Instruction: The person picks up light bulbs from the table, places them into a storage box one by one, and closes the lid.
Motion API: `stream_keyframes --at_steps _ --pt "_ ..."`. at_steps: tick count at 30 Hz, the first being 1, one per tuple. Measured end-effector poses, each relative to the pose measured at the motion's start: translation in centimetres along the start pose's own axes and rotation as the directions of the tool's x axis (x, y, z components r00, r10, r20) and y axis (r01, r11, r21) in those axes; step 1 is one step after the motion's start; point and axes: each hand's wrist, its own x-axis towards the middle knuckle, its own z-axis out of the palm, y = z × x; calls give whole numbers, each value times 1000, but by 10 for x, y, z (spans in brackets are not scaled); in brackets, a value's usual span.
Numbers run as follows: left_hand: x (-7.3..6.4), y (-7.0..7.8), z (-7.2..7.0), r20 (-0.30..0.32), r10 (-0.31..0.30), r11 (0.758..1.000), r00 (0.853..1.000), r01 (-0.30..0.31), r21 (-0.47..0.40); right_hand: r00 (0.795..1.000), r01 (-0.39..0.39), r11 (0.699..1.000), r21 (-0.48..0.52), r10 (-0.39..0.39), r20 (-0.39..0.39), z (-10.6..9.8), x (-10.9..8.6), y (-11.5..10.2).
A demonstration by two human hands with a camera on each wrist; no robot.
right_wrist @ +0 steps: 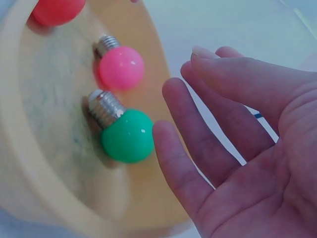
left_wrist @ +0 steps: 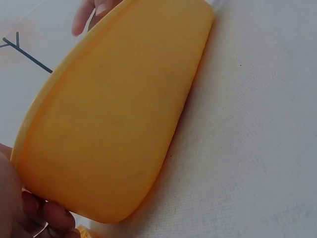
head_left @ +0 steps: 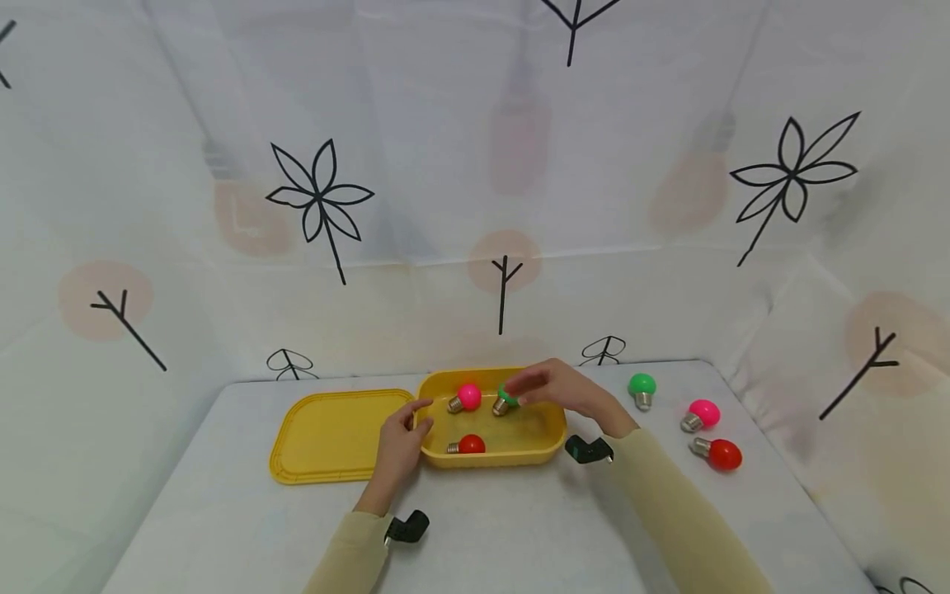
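A yellow plastic basin (head_left: 512, 459) holds a pink light bulb (head_left: 469, 397), a green light bulb (right_wrist: 128, 136) and a red light bulb (head_left: 472, 445), all lying on its floor. My left hand (head_left: 399, 445) grips the basin's left end; in the left wrist view, curled fingers (left_wrist: 58, 216) sit under its rim. Over the basin's right side hovers my right hand (head_left: 552, 386), fingers spread and nothing held. Its fingertips are close to the green bulb; whether they touch it I cannot tell.
Left of the basin lies a flat yellow lid or tray (head_left: 334, 433). On the table's right side are a second green bulb (head_left: 641, 384), another pink bulb (head_left: 703, 412) and another red bulb (head_left: 724, 454). A patterned white cloth (head_left: 416, 313) hangs behind the table.
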Motion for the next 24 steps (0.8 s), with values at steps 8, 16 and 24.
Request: stream_keyframes --at_steps 8,16,24 --pt "2 -1 1 -12 42 999 999 -42 22 998 7 1000 -3 -7 -61 -11 -17 4" --pt "2 -1 1 -14 30 999 999 -29 34 981 -16 1000 -25 10 -195 -26 -38 20" --pt "1 -2 1 -12 25 999 1000 -24 30 971 -1 1000 25 7 -241 -39 -59 37"
